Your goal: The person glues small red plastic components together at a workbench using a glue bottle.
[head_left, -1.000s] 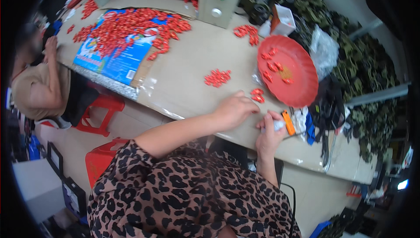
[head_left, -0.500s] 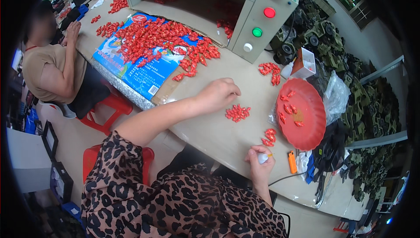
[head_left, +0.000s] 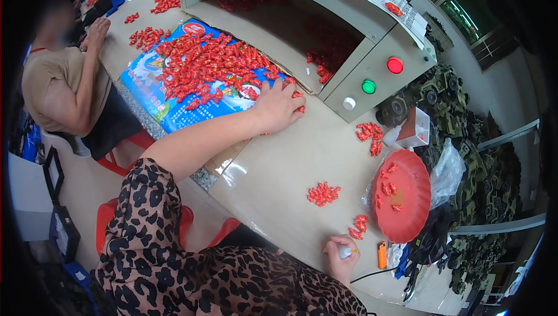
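My left hand (head_left: 278, 108) reaches over the near right end of a large pile of small red plastic pieces (head_left: 200, 63). Its fingers are spread and bent down onto a few of them; some red shows beside the fingertips, and the palm hides the rest. The pile lies on a flattened blue printed carton (head_left: 139, 83). Near the table's front edge, my right hand (head_left: 338, 262) is closed around a small white squeeze bottle (head_left: 345, 252) with a yellowish tip. A small heap of red pieces (head_left: 324, 194) and a shorter row of them (head_left: 358, 226) lie between the hands.
A grey metal box (head_left: 369, 54) with coloured buttons stands behind the pile. To the right are a red scalloped bowl (head_left: 407, 217) holding several pieces, a small white box (head_left: 415, 127), an orange lighter (head_left: 382, 255) and a plastic bag (head_left: 447, 170). Another person (head_left: 64, 89) sits at left.
My left hand has moved from above the small heap, leftward and away from me, onto the large pile. My right hand keeps the bottle. The whole view has shifted and turned slightly.
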### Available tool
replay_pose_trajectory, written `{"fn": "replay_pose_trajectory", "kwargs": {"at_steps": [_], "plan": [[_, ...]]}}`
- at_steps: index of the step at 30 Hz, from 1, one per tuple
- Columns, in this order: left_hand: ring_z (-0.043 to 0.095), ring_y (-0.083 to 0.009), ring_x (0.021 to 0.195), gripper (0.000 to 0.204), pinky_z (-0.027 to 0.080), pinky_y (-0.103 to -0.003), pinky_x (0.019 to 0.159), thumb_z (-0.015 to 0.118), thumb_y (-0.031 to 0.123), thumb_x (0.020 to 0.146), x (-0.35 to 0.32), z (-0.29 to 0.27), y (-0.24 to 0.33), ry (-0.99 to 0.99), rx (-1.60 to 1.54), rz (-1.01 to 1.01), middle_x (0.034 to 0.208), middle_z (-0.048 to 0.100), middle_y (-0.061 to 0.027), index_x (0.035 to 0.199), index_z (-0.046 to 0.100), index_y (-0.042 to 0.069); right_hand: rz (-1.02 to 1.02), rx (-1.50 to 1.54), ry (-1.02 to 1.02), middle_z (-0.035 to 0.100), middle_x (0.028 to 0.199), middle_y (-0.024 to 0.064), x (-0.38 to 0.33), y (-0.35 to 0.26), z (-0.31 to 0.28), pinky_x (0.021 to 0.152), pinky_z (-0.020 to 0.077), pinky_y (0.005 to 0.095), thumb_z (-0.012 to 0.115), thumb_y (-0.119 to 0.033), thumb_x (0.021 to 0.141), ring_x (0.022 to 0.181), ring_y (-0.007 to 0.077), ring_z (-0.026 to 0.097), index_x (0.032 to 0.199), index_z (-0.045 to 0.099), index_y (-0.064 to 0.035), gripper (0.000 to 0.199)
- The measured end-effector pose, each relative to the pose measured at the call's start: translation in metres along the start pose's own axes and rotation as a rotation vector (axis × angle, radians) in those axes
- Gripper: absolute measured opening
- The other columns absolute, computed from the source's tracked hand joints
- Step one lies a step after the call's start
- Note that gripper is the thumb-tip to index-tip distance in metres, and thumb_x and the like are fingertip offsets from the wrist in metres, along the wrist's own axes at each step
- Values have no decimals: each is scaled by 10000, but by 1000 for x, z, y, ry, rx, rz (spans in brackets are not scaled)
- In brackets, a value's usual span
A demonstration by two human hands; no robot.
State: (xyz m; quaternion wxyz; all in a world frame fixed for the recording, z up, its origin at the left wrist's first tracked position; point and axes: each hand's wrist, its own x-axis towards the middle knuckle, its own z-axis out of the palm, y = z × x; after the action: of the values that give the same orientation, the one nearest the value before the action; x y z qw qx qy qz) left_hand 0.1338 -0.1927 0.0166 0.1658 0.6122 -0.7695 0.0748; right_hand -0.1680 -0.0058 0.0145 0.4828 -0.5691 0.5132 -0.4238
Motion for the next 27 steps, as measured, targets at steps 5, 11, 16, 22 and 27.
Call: {"fn": "replay_pose_trajectory", "kwargs": {"at_steps": [5,11,16,22,27], "plan": [[412,-307,946,265,374,-462,722,496,288,766,4,-17,6,-163,-45,-94,1005,448,-141,967,540,121,29,32,13,491,697,66,0,-1,1,503,422,223,563,16,733,539,120,510,792,527,26,70],[468,-304,824,160,428,-407,622,534,196,717,3,-5,3,-1,11,-32,903,462,-158,840,538,93,51,52,28,502,701,57,1,-4,1,526,404,206,576,43,718,570,111,516,782,547,23,73],[491,-297,829,158,452,-404,616,524,156,715,5,-10,3,-69,-85,-25,862,484,-169,856,536,85,64,69,42,502,699,57,1,-3,0,526,404,207,576,40,719,568,112,517,779,549,24,67],[536,-304,705,119,459,-381,566,536,171,717,47,-15,-52,237,-133,-89,740,496,-157,822,536,114,41,42,28,489,705,73,1,1,-1,505,446,242,551,46,721,546,128,519,794,523,30,80],[552,-307,746,150,471,-372,607,546,209,728,111,-6,-114,238,146,-277,795,530,-166,849,578,126,112,108,55,518,710,74,-3,-4,-2,539,421,221,574,39,717,576,125,529,770,551,23,60]]}}
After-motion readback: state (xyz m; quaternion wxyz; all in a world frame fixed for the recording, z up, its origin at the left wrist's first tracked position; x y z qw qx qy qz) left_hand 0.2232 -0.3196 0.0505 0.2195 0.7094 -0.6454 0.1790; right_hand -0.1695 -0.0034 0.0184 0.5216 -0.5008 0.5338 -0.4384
